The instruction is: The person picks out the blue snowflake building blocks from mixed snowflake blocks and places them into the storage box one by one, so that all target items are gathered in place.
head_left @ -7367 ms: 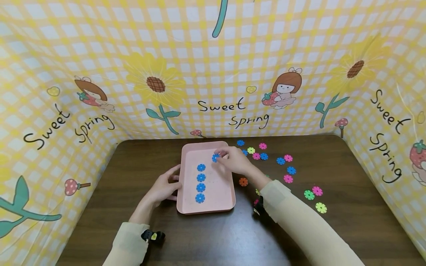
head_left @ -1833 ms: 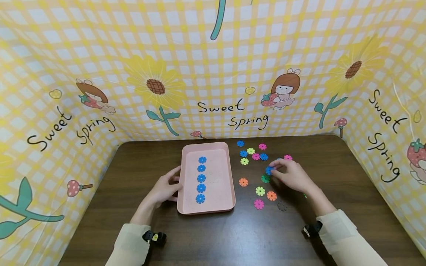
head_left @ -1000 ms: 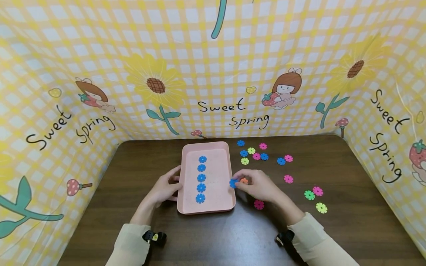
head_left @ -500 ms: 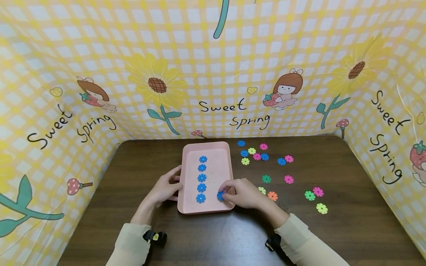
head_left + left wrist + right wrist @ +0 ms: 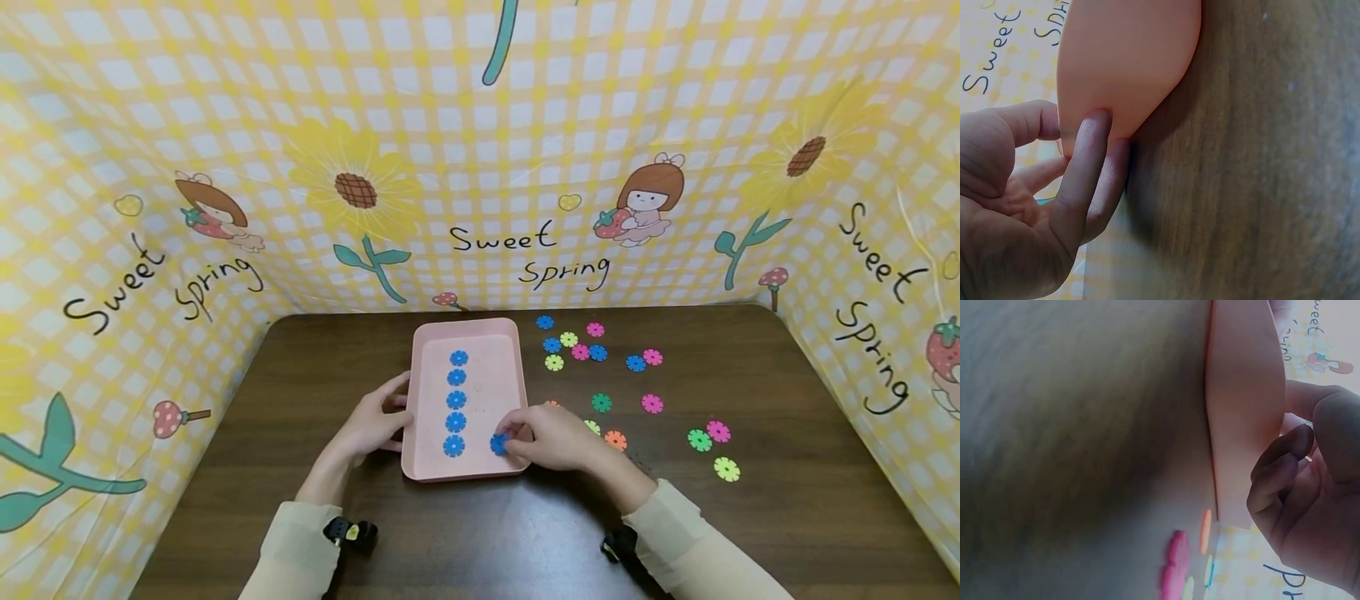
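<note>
A pink tray (image 5: pixel 487 375) lies on the table, with several blue notched plastic snowflake discs (image 5: pixel 456 400) in a column left of its middle. My left hand (image 5: pixel 372 422) holds the tray's left side; in the left wrist view its fingers (image 5: pixel 1088 150) press the outer wall, with the thumb at the rim. Over the tray's near right part, my right hand (image 5: pixel 551 437) pinches another blue snowflake disc (image 5: pixel 498 444) between thumb and fingertips, close to the tray floor and level with the column's nearest disc. In the right wrist view the tray wall hides that disc.
Right of the tray lie loose snowflake discs: blue (image 5: pixel 597 353), pink (image 5: pixel 652 403), green (image 5: pixel 602 402), yellow (image 5: pixel 727 469) and orange (image 5: pixel 616 440), several of them near the right forearm. A yellow checked cloth (image 5: pixel 480 167) walls in the table's back and sides.
My right hand has carried a blue disc from the right-hand scatter into the tray's near right part. Earlier, a fifth disc joined the column's far end. The left hand stays put.
</note>
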Demonstrator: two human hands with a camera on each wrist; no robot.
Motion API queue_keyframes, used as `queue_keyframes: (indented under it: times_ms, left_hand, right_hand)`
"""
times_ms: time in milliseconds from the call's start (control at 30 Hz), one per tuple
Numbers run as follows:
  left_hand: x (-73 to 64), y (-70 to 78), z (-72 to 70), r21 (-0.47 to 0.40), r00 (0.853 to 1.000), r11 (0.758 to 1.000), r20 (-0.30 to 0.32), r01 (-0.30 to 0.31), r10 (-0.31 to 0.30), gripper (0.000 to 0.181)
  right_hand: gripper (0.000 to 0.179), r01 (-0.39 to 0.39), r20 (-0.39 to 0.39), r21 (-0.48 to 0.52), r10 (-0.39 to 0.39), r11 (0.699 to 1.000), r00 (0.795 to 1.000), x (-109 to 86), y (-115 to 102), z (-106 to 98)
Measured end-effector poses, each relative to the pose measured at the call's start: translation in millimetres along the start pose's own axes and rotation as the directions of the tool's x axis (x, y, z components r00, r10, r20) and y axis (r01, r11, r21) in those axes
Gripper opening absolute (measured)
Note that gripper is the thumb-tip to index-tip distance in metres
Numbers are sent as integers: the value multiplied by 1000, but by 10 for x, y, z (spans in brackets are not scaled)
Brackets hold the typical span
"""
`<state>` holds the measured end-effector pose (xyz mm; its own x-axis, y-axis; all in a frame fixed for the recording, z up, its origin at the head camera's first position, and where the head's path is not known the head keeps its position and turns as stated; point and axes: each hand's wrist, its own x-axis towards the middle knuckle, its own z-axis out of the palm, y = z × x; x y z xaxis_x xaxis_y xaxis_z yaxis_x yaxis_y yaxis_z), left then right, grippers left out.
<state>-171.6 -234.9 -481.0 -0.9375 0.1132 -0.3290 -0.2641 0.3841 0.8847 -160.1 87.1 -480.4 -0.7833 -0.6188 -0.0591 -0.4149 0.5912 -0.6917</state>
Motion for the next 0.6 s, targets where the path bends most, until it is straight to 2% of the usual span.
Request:
queue_keyframes:
  times_ms: [300, 467, 600]
  left_hand:
    - [0, -4, 5, 0, 1000, 1000, 1, -6, 6, 76]
    - [0, -3, 8, 4, 1000, 1000, -2, -7, 7, 75]
    - [-1, -4, 6, 5, 1000, 1000, 0, -6, 6, 75]
  right_hand:
    - [19, 13, -65, -22, -15, 1000, 998, -70, -3, -139]
    - [18, 27, -119, 37, -23, 999, 993, -113, 57, -230]
    - [18, 12, -173, 93, 4, 996, 985, -173, 144, -327]
